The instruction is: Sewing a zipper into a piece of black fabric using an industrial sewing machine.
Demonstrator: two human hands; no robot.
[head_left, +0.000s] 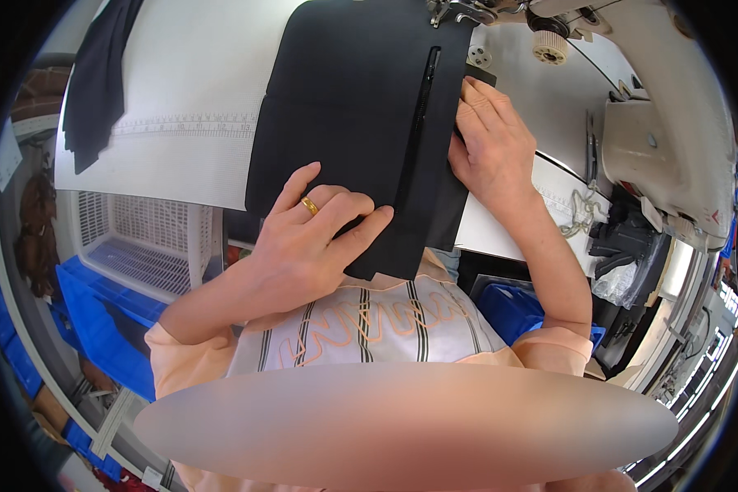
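A large black fabric panel (336, 107) lies over the white machine table, its lower end hanging past the near edge toward my shirt. A zipper (424, 94) runs lengthwise along its right side. My left hand (316, 225), with a gold ring, rests on the panel's lower part. Its thumb and index finger are drawn together on the cloth left of the zipper's lower end, while the little finger sticks out. At the panel's right edge, my right hand (494, 139) is closed on the fabric with bent fingers; its fingertips are partly hidden. The sewing machine's presser foot (436, 12) stands at the panel's far edge.
The sewing machine (672, 164) occupies the right side. A bobbin-like metal disc (480, 56) lies beside the panel. Dark cloth (102, 82) hangs over the table's far left. Below stand a white basket (139, 238) and a blue crate (107, 316). Cord (582, 213) lies at right.
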